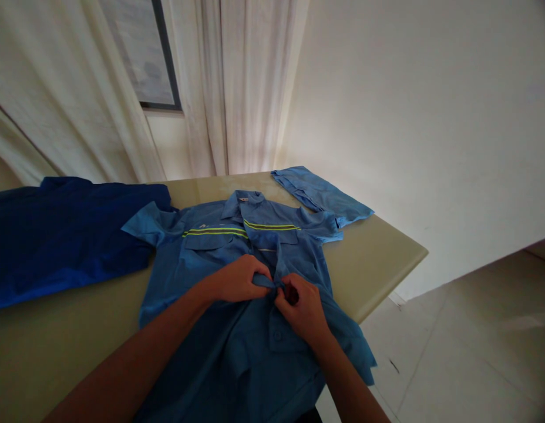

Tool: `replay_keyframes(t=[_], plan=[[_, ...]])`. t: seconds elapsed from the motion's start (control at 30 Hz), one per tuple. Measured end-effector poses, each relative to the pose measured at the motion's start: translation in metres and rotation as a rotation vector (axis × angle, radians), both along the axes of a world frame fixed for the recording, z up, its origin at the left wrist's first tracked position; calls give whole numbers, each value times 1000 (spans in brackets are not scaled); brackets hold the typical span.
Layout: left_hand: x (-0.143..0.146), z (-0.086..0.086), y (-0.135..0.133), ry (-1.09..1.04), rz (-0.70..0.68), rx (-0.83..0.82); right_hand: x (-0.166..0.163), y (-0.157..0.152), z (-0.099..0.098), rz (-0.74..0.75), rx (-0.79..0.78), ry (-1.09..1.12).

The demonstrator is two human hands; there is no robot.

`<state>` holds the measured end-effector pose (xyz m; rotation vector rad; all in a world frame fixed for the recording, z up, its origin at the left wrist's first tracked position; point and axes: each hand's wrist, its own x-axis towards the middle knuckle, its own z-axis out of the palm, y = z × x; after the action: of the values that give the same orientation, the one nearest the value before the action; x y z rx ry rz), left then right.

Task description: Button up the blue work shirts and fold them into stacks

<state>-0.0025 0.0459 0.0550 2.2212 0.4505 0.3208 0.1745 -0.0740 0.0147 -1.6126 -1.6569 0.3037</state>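
A blue short-sleeved work shirt (211, 258) with yellow stripes across the chest lies face up, its collar pointing away from me. Its lower part hangs over the near table edge. At the front placket, my left hand (244, 279) is closed on a fold of the cloth. Close beside it, my right hand (301, 305) pinches the placket edge, thumb and finger together. Whether a button sits between the fingertips is hidden. One button (278, 335) shows lower on the placket, below my right hand.
A darker blue garment (70, 235) lies on the left of the beige table (387, 258). Folded light blue cloth (325, 194) rests at the back right, against the shirt's sleeve. Curtains (255, 88) hang behind, a white wall (431, 129) stands at the right, and tiled floor (431, 346) shows below.
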Motion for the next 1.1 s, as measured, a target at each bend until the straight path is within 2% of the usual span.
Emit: replay_keyframes(t=[0.17, 0.33, 0.67, 0.77, 1.0, 1.1], plan=[[1, 1, -2, 7, 24, 12, 1, 2, -3, -25, 1, -1], [2, -1, -4, -92, 165, 126, 6, 2, -6, -11, 27, 18], [9, -23, 0, -7, 107, 170, 7, 3, -2, 65, -6, 22], [8, -27, 2, 1, 94, 182, 6, 3, -2, 45, 10, 12], [6, -12, 0, -14, 88, 42, 8, 2, -1, -33, 46, 75], [-5, -2, 6, 22, -13, 29, 10, 3, -1, -105, 58, 180]])
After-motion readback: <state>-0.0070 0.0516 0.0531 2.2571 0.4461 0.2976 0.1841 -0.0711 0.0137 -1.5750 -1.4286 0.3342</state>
